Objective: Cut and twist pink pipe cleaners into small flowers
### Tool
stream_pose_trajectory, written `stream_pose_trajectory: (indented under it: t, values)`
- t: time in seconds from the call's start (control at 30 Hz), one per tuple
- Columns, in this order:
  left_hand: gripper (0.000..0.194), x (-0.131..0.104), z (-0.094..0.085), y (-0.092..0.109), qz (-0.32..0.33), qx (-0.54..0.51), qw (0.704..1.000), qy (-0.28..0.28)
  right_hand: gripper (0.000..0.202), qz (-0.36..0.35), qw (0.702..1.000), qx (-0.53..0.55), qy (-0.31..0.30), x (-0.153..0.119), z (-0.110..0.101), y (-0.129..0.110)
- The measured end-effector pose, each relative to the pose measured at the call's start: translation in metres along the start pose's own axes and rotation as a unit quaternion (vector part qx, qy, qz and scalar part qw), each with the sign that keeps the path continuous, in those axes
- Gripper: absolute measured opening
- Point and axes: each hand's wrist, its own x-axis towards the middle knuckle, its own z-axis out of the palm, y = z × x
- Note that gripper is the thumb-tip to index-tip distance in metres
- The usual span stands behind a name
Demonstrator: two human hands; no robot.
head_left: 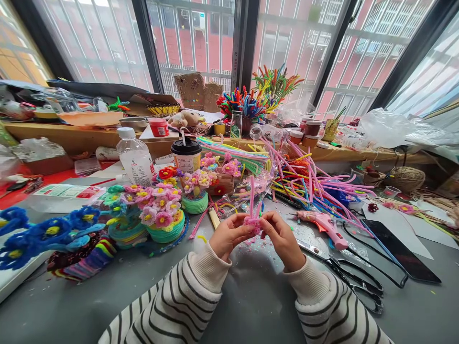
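Between my two hands, above the grey table, is a pink pipe-cleaner flower (pixel 253 222), its petals looped and partly hidden by fingers. Two pink stems stand up from it. My left hand (pixel 233 234) pinches the flower from the left, thumb and fingers closed on it. From the right, my right hand (pixel 281 239) grips its edge between thumb and fingertips. Glitter-like bits lie on the table around the hands. A pink hot glue gun (pixel 324 224) rests to the right, with black-handled scissors (pixel 344 272) lying open-bladed or closed, I cannot tell, just nearer me.
Pots of pipe-cleaner flowers (pixel 163 229) and blue flowers (pixel 53 229) stand left. Behind them are a plastic bottle (pixel 134 160) and a lidded cup (pixel 186 157). Loose pipe cleaners (pixel 319 186) pile at back right. A phone (pixel 399 248) and cable lie right.
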Motion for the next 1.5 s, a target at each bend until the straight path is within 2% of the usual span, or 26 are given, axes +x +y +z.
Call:
stream_pose_trajectory:
  t: [0.17, 0.4, 0.57, 0.73, 0.87, 1.03, 1.2, 1.27, 1.4, 1.5]
  values:
    - [0.036, 0.001, 0.000, 0.000, 0.007, 0.005, 0.999, 0.039, 0.021, 0.013, 1.000, -0.011, -0.003, 0.002, -0.002, 0.003]
    - [0.030, 0.001, -0.001, 0.001, -0.013, -0.013, 1.000, 0.025, 0.020, -0.019, 0.997, -0.057, -0.051, 0.006, -0.011, 0.002]
    - [0.021, -0.001, 0.000, 0.004, -0.033, -0.019, 0.999, 0.019, 0.020, -0.001, 0.994, -0.070, -0.087, 0.007, -0.018, -0.002]
    - [0.028, -0.002, 0.002, 0.004, -0.025, 0.017, 0.999, 0.035, 0.021, 0.020, 0.993, -0.064, -0.096, 0.007, -0.016, 0.000]
    - [0.036, -0.002, 0.002, 0.004, -0.027, 0.036, 0.998, 0.037, 0.020, 0.047, 0.995, -0.049, -0.077, 0.007, -0.016, 0.002]
    - [0.043, -0.001, 0.002, 0.003, -0.041, 0.069, 0.997, 0.008, 0.021, 0.003, 0.995, -0.091, -0.036, 0.007, -0.018, -0.002]
    - [0.043, 0.001, 0.000, 0.000, -0.060, 0.118, 0.990, -0.037, 0.017, 0.013, 0.995, -0.086, -0.051, 0.005, -0.017, 0.002]
    - [0.042, 0.002, -0.001, -0.001, -0.061, 0.119, 0.991, -0.027, 0.018, 0.014, 0.995, -0.085, -0.050, 0.006, -0.016, 0.005]
    - [0.040, 0.001, -0.001, 0.001, -0.045, 0.057, 0.997, 0.033, 0.022, -0.003, 0.994, -0.112, -0.009, 0.006, -0.016, 0.001]
    - [0.039, 0.001, 0.000, 0.002, -0.037, 0.024, 0.998, 0.047, 0.020, -0.023, 0.991, -0.131, -0.010, 0.004, -0.016, -0.005]
